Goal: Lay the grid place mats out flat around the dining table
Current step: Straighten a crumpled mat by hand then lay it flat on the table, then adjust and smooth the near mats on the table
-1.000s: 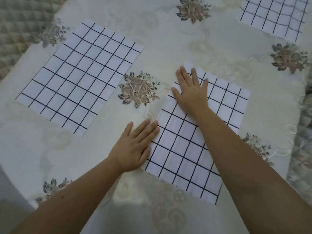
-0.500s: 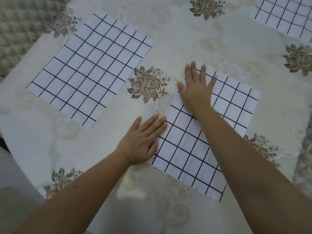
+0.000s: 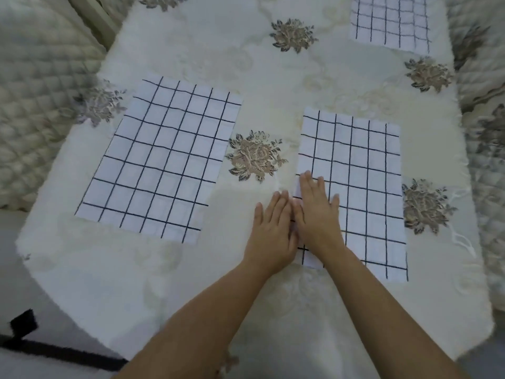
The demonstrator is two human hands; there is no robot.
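Both hands are flat, fingers straight, gripping nothing: right hand (image 3: 317,214) pressing the left edge of the grid mat (image 3: 358,173) at centre-right of the frame, left hand (image 3: 273,231) on the tablecloth (image 3: 213,272) right beside it — so I'd smooth gently outward, not drag it.

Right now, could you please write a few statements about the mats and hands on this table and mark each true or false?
1. The right hand lies flat on the near white cloth place mat with black grid lines. True.
2. The left hand grips a corner of it. False: its fingers lie straight at that mat's left edge.
3. The left-side white grid mat is folded in half. False: it lies spread flat.
4. A third grid mat lies farther away on the right. True.
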